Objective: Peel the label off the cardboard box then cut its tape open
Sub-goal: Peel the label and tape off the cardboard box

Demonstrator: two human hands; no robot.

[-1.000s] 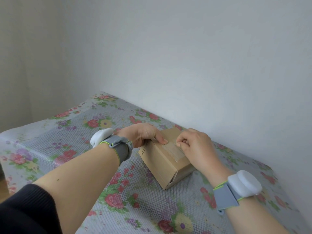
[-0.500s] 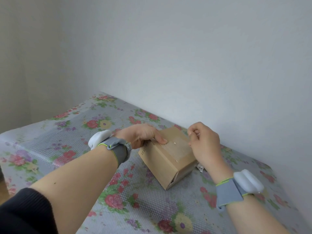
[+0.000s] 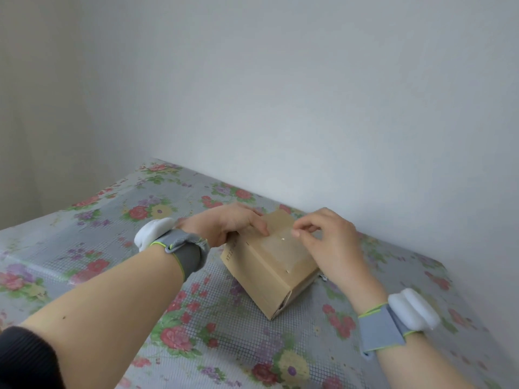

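A small brown cardboard box [image 3: 264, 279] lies on the flowered tablecloth [image 3: 219, 318], with a strip of clear tape [image 3: 276, 249] running along its top. A tiny white label speck [image 3: 283, 239] sticks to the tape. My left hand [image 3: 224, 224] grips the box's far left edge, thumb lying on the top. My right hand [image 3: 328, 242] hovers over the top's right side with its fingers curled. Its thumb and forefinger tips meet just right of the speck, and I see nothing between them.
A small crumpled white scrap [image 3: 323, 277] lies on the cloth against the box's right side, half hidden by my right hand. A pale wall [image 3: 309, 108] rises right behind the table. The table's left edge [image 3: 16, 220] drops away.
My right hand lifted off the box top, swung out past its right edge, then came back over the top near the white speck. The left hand kept its hold.
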